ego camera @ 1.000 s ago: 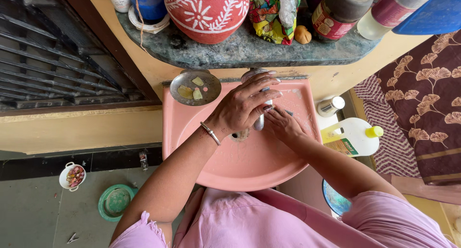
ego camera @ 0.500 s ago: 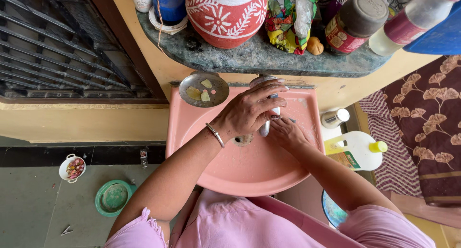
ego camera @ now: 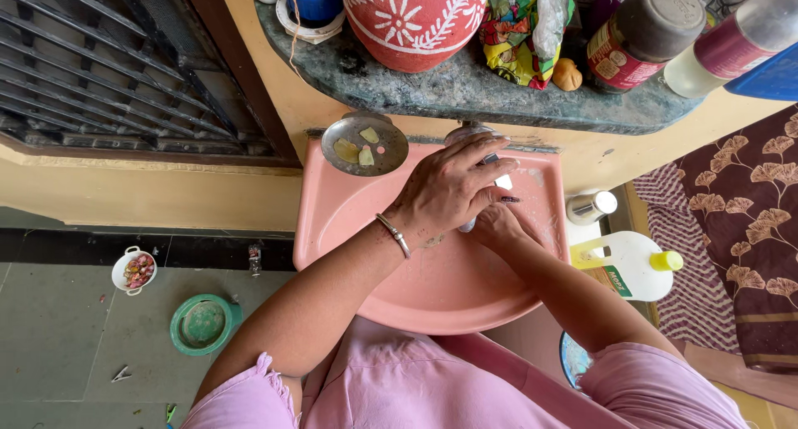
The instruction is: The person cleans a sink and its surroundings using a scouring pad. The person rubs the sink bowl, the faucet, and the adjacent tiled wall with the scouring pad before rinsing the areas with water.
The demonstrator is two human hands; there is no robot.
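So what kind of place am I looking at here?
Most likely a home wash corner: a pink wall-mounted basin with a metal soap dish on its rim, and a dark stone shelf above crowded with bottles and a red painted clay pot. Both hands are over the basin.

Your left hand (ego camera: 449, 192) lies over the tap (ego camera: 468, 223) at the back of the basin (ego camera: 432, 292), with your right hand (ego camera: 499, 225) just beneath and to the right of it, both above the bowl. A soap dish (ego camera: 364, 145) sits on the basin's back left corner, and above it a shelf (ego camera: 465, 92) carries a pot (ego camera: 413, 17), a jar (ego camera: 640, 32) and a bottle (ego camera: 731, 38) in a row. To the basin's right stand a small canister (ego camera: 592, 206) and a jug (ego camera: 628, 263); on the floor to its left lie a bowl (ego camera: 204, 322) and a small pot (ego camera: 135, 269).
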